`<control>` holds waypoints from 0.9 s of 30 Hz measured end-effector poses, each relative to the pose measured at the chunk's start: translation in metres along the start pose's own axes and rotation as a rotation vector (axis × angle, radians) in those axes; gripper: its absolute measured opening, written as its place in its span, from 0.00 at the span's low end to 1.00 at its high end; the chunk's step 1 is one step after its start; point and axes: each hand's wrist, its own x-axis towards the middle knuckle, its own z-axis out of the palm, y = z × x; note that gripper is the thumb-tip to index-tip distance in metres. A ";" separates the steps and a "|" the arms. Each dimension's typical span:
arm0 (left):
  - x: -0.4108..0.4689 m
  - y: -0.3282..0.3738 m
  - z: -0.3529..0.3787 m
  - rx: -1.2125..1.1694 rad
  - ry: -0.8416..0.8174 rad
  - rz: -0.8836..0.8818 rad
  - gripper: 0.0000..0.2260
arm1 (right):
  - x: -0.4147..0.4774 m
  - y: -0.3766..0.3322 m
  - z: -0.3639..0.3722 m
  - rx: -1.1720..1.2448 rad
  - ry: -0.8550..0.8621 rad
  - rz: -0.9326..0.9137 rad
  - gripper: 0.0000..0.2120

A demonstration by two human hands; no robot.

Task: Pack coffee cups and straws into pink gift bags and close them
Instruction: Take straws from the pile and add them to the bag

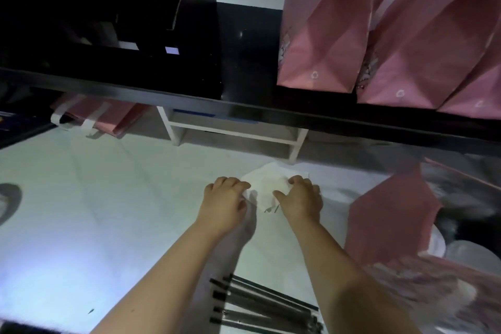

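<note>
left hand point(225, 202) + right hand point(299, 199): fingers curled, pinching white paper point(267, 184) flat on counter point(81, 211) | straws point(260, 306) near | pink bags point(325, 35) on shelf

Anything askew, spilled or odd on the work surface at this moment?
Nothing spilled or damaged. One pink bag to the right leans tilted rather than upright, though it is motion-blurred. Both hands, left and right, rest on a flat white paper item; the black straws lie bundled nearby.
</note>
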 end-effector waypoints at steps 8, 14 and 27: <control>0.001 -0.005 -0.014 -0.064 0.074 -0.030 0.16 | -0.012 -0.004 -0.009 0.296 0.051 -0.011 0.05; 0.017 0.022 -0.064 -0.044 0.156 0.038 0.19 | -0.030 -0.029 -0.085 0.629 0.094 -0.132 0.10; 0.022 0.202 -0.131 -0.099 0.323 0.520 0.23 | -0.102 0.071 -0.328 0.481 0.599 -0.402 0.14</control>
